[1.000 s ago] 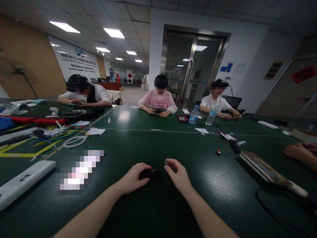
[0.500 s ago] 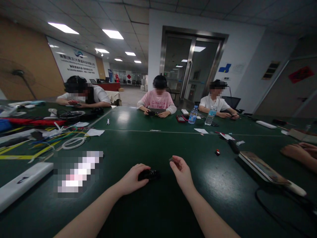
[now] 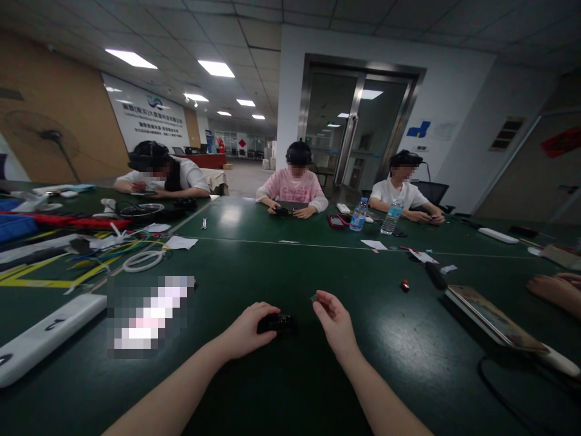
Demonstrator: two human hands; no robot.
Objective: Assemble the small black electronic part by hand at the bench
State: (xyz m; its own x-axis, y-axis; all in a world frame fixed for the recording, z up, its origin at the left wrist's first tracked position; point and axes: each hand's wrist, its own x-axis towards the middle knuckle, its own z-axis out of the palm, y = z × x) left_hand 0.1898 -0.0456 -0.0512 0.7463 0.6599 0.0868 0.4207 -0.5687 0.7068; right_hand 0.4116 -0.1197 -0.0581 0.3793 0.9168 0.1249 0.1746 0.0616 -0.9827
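My left hand rests on the dark green table with its fingers curled round a small black device. My right hand is raised just right of that device, and its fingertips pinch a tiny dark part. The two hands are a short gap apart. I cannot make out what the tiny part is.
A long white bar and a tangle of coloured cables lie at the left. A tablet, a small red object and another person's hand are at the right. Three people sit across the table with two water bottles.
My right hand has lifted away from the black device with the tiny part pinched in its fingers. The left hand stays on the device. The view has shifted slightly.
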